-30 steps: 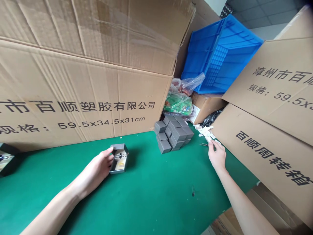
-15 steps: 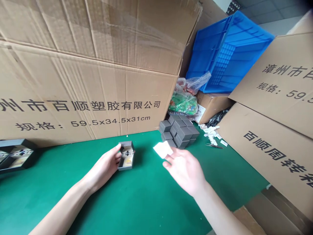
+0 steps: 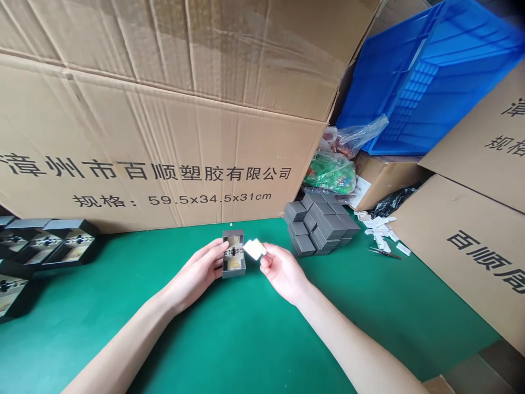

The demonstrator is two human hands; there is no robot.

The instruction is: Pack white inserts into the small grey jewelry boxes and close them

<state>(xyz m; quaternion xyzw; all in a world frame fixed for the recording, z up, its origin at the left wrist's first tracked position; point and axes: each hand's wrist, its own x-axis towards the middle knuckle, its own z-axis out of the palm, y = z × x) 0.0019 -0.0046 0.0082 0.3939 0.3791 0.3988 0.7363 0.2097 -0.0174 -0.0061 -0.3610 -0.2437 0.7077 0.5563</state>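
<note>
My left hand [image 3: 200,272] is closed on the left side of a small dark grey hinged box [image 3: 234,265]. The box stands opened on the green table, its pale inside and black hinge showing. Between the thumb and fingers of my right hand [image 3: 285,271] is a small white card-like piece [image 3: 255,249], folded or doubled. This piece is just to the right of the box's hinge, close to its edge; whether they touch I cannot tell.
A stack of closed grey boxes [image 3: 322,223] stands behind my right hand. Right of it lie white scraps [image 3: 381,227] and tweezers [image 3: 385,253]. More opened boxes [image 3: 68,241] sit at the left. Cardboard cartons [image 3: 164,137], plastic bags [image 3: 332,169] and a blue crate [image 3: 426,82] surround the green table [image 3: 229,339].
My right hand has brought the white piece left, close to the opened box. My left hand keeps its hold on the box. The view has turned left, showing more opened boxes.
</note>
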